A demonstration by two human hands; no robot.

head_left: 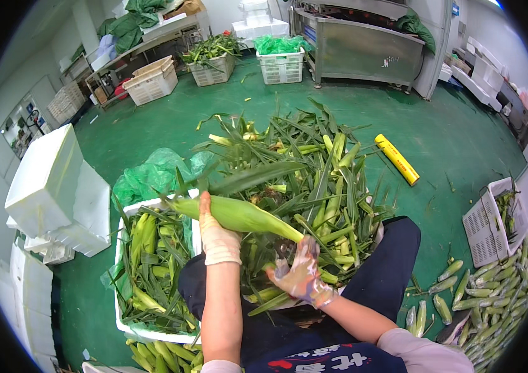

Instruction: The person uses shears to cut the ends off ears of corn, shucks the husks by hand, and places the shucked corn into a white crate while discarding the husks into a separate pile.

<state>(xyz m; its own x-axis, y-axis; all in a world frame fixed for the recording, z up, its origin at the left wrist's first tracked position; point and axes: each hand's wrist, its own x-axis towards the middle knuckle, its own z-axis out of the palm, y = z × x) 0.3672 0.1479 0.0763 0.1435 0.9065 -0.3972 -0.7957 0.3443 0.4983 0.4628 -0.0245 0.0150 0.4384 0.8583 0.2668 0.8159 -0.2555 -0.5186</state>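
Note:
My left hand [217, 225] is closed around a green ear of corn [245, 216] in its husk, held slantwise over my lap with a long leaf trailing above it. My right hand [301, 273], in a patterned glove, is beside the ear's lower right end. Its fingers are curled and a little blurred, with a small dark thing among them that I cannot make out. Beneath both hands spreads a large heap of husks and leaves [329, 180]. At my left a white foam box [122, 304] holds more corn ears and leaves.
A yellow cylinder [397, 160] lies on the green floor [438, 205] beyond the heap. Many wrapped ears [494, 298] are piled at the right near a white crate [481, 230]. White foam boxes [52, 180] stand at the left. Crates [281, 67] and a steel tank [363, 53] stand behind.

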